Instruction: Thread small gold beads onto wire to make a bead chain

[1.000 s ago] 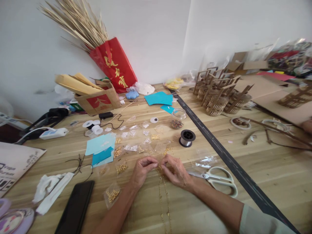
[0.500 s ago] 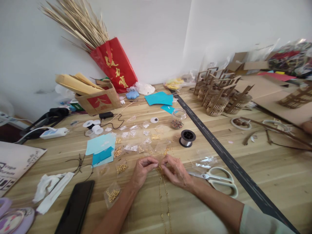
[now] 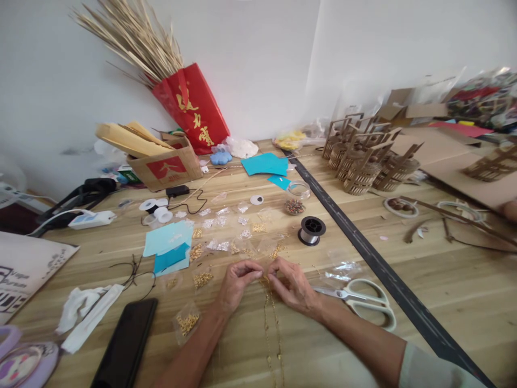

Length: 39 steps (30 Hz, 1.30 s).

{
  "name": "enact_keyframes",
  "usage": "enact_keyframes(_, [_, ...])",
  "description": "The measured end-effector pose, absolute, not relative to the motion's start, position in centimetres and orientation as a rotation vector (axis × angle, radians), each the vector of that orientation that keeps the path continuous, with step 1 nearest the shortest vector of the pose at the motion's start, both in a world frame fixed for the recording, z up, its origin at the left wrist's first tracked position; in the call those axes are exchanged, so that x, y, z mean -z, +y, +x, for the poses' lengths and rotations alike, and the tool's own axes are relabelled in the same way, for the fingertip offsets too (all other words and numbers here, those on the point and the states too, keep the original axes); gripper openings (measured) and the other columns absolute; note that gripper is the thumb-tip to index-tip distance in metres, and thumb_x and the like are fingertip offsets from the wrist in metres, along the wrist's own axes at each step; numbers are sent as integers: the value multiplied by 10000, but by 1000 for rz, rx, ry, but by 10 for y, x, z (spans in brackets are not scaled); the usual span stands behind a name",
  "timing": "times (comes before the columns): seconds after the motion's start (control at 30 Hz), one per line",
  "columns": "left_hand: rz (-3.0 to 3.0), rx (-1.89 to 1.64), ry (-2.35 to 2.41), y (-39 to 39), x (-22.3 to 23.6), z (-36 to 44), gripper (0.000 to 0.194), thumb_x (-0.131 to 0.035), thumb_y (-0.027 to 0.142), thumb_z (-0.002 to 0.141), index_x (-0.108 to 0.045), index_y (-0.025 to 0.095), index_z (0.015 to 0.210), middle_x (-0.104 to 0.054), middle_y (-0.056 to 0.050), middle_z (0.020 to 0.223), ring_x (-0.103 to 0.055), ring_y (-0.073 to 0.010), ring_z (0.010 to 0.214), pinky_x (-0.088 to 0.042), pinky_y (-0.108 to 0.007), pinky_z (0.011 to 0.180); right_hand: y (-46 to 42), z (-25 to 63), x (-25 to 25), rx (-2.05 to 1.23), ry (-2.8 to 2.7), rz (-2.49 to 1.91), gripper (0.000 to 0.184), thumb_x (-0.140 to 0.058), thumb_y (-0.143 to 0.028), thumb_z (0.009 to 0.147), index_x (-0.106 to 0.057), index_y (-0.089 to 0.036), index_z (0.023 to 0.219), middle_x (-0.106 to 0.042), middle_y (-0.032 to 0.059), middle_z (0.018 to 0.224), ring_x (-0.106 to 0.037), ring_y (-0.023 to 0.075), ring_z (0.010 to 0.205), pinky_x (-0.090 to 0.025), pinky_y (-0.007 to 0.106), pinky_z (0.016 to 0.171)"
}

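A thin gold beaded chain hangs in two strands from between my hands and runs down toward the near edge of the view. My left hand pinches at its upper end, thumb against forefinger. Just to the right, my right hand is closed in a pinch on the same chain, the fingertips of both hands almost meeting. The exact bit held there is too small to make out. Small bags of gold beads lie left of my left hand, and white-handled scissors rest beside my right wrist.
A spool of clear line stands beyond my right hand, near a dark strip crossing the table. Blue sheets and a black phone lie at left. Small woven baskets stand at back right. Someone's hand shows at the right edge.
My hands keep nearly the same pinch on the chain. The whole view has shifted very slightly; nothing else visibly moves.
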<state>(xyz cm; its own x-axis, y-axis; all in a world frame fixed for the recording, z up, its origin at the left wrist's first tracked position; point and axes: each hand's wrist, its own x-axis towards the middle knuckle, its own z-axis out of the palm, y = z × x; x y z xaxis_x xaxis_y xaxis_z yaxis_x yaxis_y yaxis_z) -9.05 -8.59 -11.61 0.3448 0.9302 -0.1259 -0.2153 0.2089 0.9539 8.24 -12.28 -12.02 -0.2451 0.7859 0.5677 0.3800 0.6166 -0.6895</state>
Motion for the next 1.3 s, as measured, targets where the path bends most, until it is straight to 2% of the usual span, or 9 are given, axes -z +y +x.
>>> enact_keyframes(0.33, [1104, -944, 861, -85, 119, -91, 151, -813, 265, 595, -727, 154, 651, -656, -14, 684, -568, -134, 662, -440, -238, 666, -123, 82, 117, -550, -1854, -967, 99, -453, -205, 916, -528, -194, 853, -567, 26, 733, -542, 140, 627, -428, 250, 580])
enact_keyframes(0.7, [1042, -912, 891, -86, 113, -90, 202, -834, 293, 547, -722, 151, 638, -667, -16, 630, -574, -137, 615, -453, -246, 639, -123, 82, 119, -517, -1862, -952, 94, -458, -216, 924, -526, -193, 863, -561, 20, 730, -527, 136, 629, -425, 250, 581])
enact_keyframes(1.3, [931, -915, 829, -87, 115, -89, 173, -838, 236, 529, -724, 148, 624, -654, 2, 642, -554, -104, 609, -428, -219, 636, -124, 82, 116, -496, -1857, -921, 77, -466, -182, 908, -510, -195, 847, -540, 12, 715, -512, 134, 624, -418, 247, 584])
